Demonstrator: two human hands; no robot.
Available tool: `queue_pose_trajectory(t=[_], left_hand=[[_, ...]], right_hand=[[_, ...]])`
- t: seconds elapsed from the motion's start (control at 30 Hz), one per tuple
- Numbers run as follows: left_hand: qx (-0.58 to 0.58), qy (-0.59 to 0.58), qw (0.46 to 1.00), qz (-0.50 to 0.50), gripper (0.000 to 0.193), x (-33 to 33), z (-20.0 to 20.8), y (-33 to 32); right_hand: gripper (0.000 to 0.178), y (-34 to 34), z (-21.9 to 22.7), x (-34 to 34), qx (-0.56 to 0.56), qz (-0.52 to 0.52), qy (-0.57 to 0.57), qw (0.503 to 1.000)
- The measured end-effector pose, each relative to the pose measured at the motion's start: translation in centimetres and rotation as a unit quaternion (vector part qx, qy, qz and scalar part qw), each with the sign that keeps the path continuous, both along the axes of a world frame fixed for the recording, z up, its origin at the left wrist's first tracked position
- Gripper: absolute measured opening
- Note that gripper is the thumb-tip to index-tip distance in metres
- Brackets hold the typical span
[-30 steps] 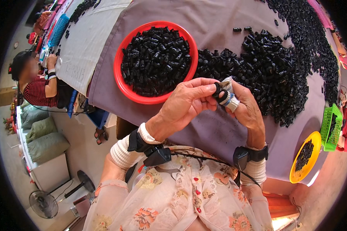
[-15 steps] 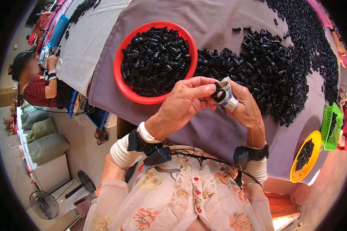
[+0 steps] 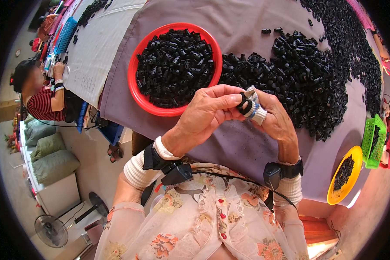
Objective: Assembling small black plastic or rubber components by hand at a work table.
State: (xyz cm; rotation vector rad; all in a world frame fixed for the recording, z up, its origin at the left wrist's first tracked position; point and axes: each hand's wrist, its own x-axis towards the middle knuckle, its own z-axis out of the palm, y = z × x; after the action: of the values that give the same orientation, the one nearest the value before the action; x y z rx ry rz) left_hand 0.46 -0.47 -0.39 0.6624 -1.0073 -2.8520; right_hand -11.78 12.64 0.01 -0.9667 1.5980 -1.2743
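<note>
My two hands meet over the near side of the table, just right of a red basin [image 3: 133, 82] heaped with small black plastic parts. Between the fingertips is a small black plastic part [image 3: 244, 104], mostly covered by the fingers. My left hand [image 3: 201, 110] pinches it with thumb and forefinger. Closed around its other side is my right hand [image 3: 276, 115], whose fingers wear white knitted finger covers [image 3: 258, 115] with a blue stripe. A large pile of black plastic parts [image 3: 299, 78] lies just beyond my right hand.
More black parts [image 3: 353, 43] spread along the far right. A yellow plate [image 3: 354, 173] and a green basket [image 3: 368, 143], each with black parts, stand at the right edge. A person in a striped top [image 3: 43, 104] sits at the left table. A fan [image 3: 51, 230] stands lower left.
Both hands keep nearly the same place and grip. The fingers shift slightly around the black part; the view moves a little.
</note>
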Motion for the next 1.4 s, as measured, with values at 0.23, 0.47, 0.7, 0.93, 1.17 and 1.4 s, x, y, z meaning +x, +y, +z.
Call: queue_pose_trajectory(t=[0.23, 0.47, 0.7, 0.93, 1.17, 1.4], left_hand=[[0.020, 0.011, 1.000, -0.012, 0.023, 0.0, -0.3, -0.1], [0.037, 0.000, 0.999, -0.025, 0.023, -0.1, -0.2, -0.1], [0.045, 0.015, 0.999, -0.016, 0.023, 0.0, 0.0, 0.1], [0.079, 0.024, 0.997, 0.002, 0.024, 0.0, 0.4, 0.2], [0.088, 0.024, 0.996, -0.007, 0.024, -0.1, 0.5, 0.3], [0.082, 0.015, 0.997, -0.001, 0.024, -0.1, 0.7, 0.5]], right_hand=[[0.024, 0.1, 0.1, -0.3, -0.006, 0.019, -0.017, 1.000], [0.023, 0.1, 0.1, -0.9, -0.021, 0.045, 0.021, 0.999], [0.024, 0.2, 0.0, -0.3, -0.031, 0.014, -0.028, 0.999], [0.030, 0.5, -0.1, -0.2, -0.013, -0.038, -0.068, 0.997], [0.032, 0.3, 0.6, -0.3, 0.003, -0.045, -0.021, 0.999], [0.033, 0.3, 0.3, -0.4, -0.017, -0.023, 0.019, 0.999]])
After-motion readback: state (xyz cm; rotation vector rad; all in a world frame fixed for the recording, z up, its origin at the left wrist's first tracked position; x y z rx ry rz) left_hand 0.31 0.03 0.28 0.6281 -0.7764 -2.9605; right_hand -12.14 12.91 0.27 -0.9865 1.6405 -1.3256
